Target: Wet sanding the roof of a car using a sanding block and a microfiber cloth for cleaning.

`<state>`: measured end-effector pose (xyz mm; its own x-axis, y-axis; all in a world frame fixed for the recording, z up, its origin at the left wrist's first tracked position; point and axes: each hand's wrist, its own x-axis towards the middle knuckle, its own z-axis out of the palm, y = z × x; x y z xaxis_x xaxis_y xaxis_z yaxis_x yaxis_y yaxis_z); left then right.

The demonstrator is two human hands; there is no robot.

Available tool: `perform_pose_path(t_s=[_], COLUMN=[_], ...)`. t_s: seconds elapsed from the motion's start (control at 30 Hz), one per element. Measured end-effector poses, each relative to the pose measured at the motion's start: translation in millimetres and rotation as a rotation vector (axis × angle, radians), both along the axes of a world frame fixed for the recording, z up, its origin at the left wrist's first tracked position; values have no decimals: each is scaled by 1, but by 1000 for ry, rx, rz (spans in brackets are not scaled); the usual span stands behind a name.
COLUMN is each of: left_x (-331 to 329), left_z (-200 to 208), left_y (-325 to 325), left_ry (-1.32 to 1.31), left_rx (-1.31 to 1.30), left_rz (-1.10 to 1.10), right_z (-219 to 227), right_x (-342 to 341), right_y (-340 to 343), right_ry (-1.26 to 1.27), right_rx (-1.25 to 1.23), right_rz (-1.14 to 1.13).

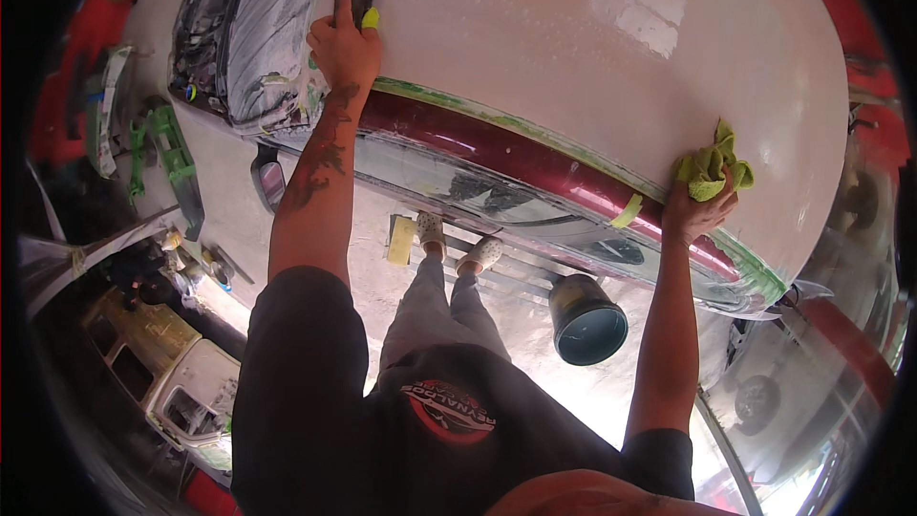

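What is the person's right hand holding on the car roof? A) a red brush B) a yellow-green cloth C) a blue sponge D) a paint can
B: the right hand grips a bunched yellow-green cloth against the whitish car roof.

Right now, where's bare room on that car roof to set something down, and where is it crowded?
The wide pale primed roof panel is bare between the left hand and the right hand, which holds a crumpled yellow-green cloth. It is crowded left of the left hand, where the paper-masked windshield lies, and along the green-taped dark red roof edge.
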<state>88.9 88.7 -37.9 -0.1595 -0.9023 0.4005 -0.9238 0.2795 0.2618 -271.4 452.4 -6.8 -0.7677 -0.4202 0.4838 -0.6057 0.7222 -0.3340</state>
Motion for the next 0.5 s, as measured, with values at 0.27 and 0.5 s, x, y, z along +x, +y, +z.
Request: perform_pose_path(t_s=[0.27, 0.5], left_x=[-158, -6], left_z=[38, 8], left_y=[169, 21], left_ry=[27, -9], left_rx=[57, -24], left_rz=[-510, -152], right_z=[-5, -10], right_x=[-5, 2], right_y=[8, 2], right_ry=[24, -11], right_rx=[22, -1], right_rz=[-13, 18])
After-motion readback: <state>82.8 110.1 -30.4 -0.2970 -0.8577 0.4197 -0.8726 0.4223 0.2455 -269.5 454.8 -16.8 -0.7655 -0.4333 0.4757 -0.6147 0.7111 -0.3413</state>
